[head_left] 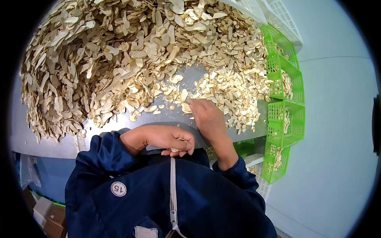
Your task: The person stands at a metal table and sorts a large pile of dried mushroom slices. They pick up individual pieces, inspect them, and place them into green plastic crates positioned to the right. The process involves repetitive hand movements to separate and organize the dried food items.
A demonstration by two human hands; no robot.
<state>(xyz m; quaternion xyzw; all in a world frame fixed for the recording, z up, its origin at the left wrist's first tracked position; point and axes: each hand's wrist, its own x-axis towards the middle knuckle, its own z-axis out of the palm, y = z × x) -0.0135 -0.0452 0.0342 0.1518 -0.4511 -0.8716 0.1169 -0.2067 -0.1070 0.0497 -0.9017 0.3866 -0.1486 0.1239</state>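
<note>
My left hand (169, 139) is curled close to my jacket at the table's front edge. Pale dried slices (175, 150) show between its fingers and thumb. Farther right, my right hand (208, 117) reaches over the metal table (154, 119) with fingertips bunched together. A flat cream slice (186, 108) lies right at those fingertips; whether they pinch it is hidden. Just beyond them are another loose slice (184, 95) and fine crumbs. A large heap of dried slices (119, 53) covers the left and far side. Smaller broken pieces (235, 95) form a pile beyond and right of my right hand.
Green plastic baskets (286, 119) holding slices line the table's right side. White perforated crates (285, 22) stand at the far right. A clear plastic bag (29, 171) hangs below the left edge, above a cardboard box (55, 218). Pale floor (330, 125) extends to the right.
</note>
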